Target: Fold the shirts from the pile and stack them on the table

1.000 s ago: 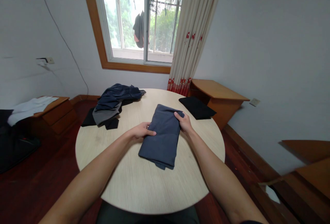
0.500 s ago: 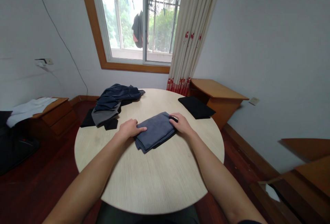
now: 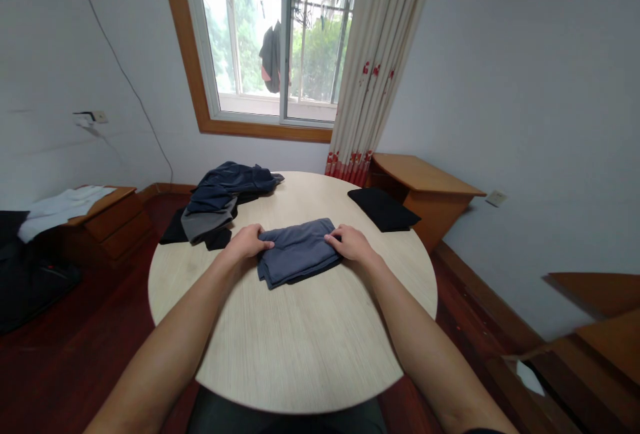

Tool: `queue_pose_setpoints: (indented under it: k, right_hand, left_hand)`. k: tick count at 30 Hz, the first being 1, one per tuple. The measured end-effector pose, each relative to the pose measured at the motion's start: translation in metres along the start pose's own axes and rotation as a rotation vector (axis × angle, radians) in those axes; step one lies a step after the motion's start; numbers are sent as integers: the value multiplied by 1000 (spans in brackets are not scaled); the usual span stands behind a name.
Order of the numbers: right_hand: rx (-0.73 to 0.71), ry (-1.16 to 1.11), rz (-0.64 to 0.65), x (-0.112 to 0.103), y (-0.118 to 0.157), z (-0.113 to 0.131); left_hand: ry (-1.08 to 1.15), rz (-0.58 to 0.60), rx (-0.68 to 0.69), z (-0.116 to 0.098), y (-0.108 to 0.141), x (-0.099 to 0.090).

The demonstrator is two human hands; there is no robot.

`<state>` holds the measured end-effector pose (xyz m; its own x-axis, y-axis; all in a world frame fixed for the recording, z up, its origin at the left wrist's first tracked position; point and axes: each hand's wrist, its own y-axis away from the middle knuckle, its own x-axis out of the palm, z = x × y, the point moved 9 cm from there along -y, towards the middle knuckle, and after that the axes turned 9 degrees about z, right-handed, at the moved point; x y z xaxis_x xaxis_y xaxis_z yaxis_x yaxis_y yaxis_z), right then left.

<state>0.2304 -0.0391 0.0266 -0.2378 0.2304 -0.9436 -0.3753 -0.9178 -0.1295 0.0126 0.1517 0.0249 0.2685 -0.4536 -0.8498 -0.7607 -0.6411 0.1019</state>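
A folded dark grey-blue garment (image 3: 299, 251) lies near the middle of the round table (image 3: 300, 347); its exact kind cannot be made out. My left hand (image 3: 249, 242) grips its left end, thumb on top and fingers at the far edge. At the opposite end my right hand (image 3: 349, 243) pinches the upper right corner, thumb over the cloth. Slight creases run across the top layer between the hands, and a darker layer shows beneath along the near right edge.
A loose heap of dark blue and grey clothes (image 3: 225, 191) covers the table's far left. A folded black cloth (image 3: 384, 209) rests at the far right, near a wooden desk (image 3: 425, 174). White cloth (image 3: 70, 207) lies on a low cabinet at left.
The garment has turned slightly, its left end moving away from me. My left hand has shifted to its far left corner, and my right hand now pinches the cloth, which has creased.
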Motion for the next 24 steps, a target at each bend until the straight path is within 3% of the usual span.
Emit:
queue_pose_setpoints:
  k: [5,10,13,16,20,24]
  right_hand:
    - [22,61,129,1,7,9]
    - [-8,-20,-118,-27,13,20]
    - [-186,-229,-143,-28,15,37]
    - [-378,-398,-60,-21,20,61]
    - [-445,-476,90,-6,21,77]
    - [-376,-490,49,-7,15,62]
  left_hand:
    - [162,-174,156,-12,5,-17]
    - [197,-214,367,-43,17,-17]
    - [234,-193,519,-66,28,-10]
    - [280,-132,643,-90,39,2]
    - [310,-58,663,-104,42,20]
    - [345,-95,608,-96,32,25]
